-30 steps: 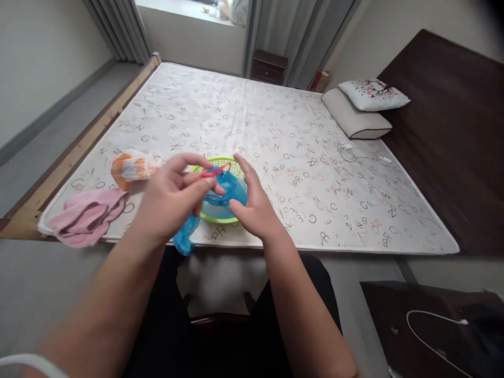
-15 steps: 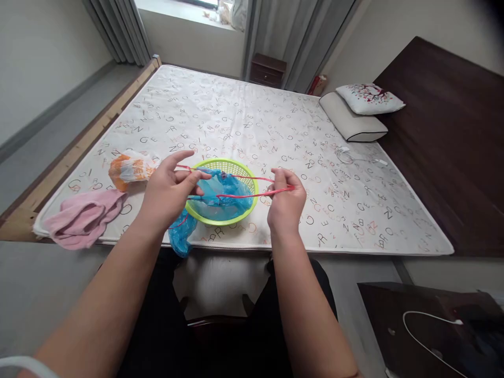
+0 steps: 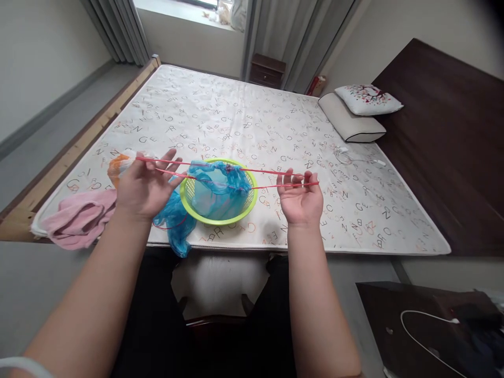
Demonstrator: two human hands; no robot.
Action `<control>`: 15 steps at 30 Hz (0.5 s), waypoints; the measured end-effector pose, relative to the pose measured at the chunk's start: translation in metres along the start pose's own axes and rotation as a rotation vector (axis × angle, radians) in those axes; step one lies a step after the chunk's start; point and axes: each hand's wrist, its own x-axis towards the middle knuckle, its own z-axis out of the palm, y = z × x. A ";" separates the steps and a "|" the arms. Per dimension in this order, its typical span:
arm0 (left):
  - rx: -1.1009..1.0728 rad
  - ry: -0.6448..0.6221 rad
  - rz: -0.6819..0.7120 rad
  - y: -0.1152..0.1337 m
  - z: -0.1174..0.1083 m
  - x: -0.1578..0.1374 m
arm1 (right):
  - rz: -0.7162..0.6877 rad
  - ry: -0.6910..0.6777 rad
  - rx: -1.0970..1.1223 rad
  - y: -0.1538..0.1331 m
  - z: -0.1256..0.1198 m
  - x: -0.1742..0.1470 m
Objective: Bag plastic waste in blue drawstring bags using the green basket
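Note:
A blue plastic drawstring bag [image 3: 220, 202] lines a lime-green plastic basket [image 3: 218, 222] near the front edge of the mattress. The bag's top is gathered along red drawstrings [image 3: 268, 171], pulled taut to both sides. On the left, my left hand [image 3: 142, 186] holds one loop, its palm turned up and several fingers loosely spread. My right hand [image 3: 302, 202] has the opposite loop hooked over curled fingers, palm up. More blue plastic with a red string [image 3: 179, 226] lies crumpled beside the basket and hangs over the mattress edge; whether it belongs to the same bag I cannot tell.
The letter-printed mattress [image 3: 252, 126] extends behind the basket. To the left lie a pink cloth [image 3: 81, 218] and an orange-white plastic bag [image 3: 114, 169], partly behind my left hand. Pillows [image 3: 370, 98] and a coiled cable [image 3: 346, 156] are at the right. A dark table [image 3: 381, 310] stands lower right.
My hands have moved apart, left hand leftward and right hand rightward, stretching the red drawstrings. The bag's opening has drawn together and risen slightly within the basket.

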 end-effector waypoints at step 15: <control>0.166 -0.398 -0.081 -0.001 0.045 -0.041 | -0.074 -0.390 -0.602 0.017 0.049 -0.047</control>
